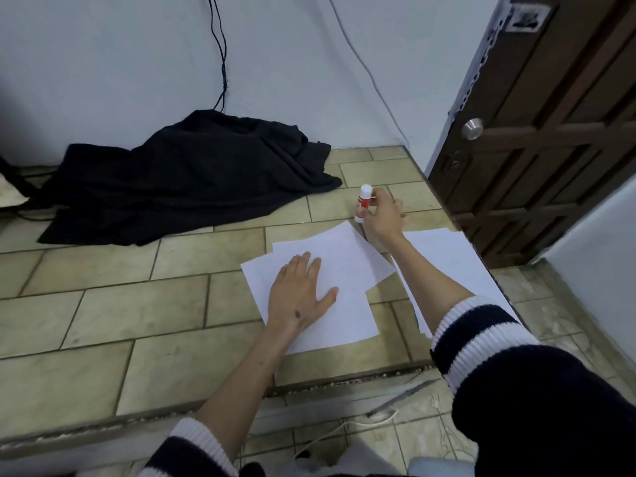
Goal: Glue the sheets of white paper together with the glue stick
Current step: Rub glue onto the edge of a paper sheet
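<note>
1. Nearest us: dark sleeves w/ white cuffs [478, 325]; both forearms reach fwd over the tiled floor [103, 318].
2. Left hand [299, 290] lies flat, fingers spread, no grip on anything, pressing the fanned white sheets [344, 270] onto the floor.
3. Right hand [382, 218] has its grip closed round the glue stick [363, 203], upright, just past the sheets' far corner, at or just above the floor; can't tell which.
4. Step, as we judge it: picking up or setting down the glue; can't tell. If picking up, next we'd uncap it and rub along a sheet edge.
5. Glue stick: small white tube, red label, cap on. More sheets [447, 256] sit right of the arm; black cloth [192, 173] well apart.
</note>
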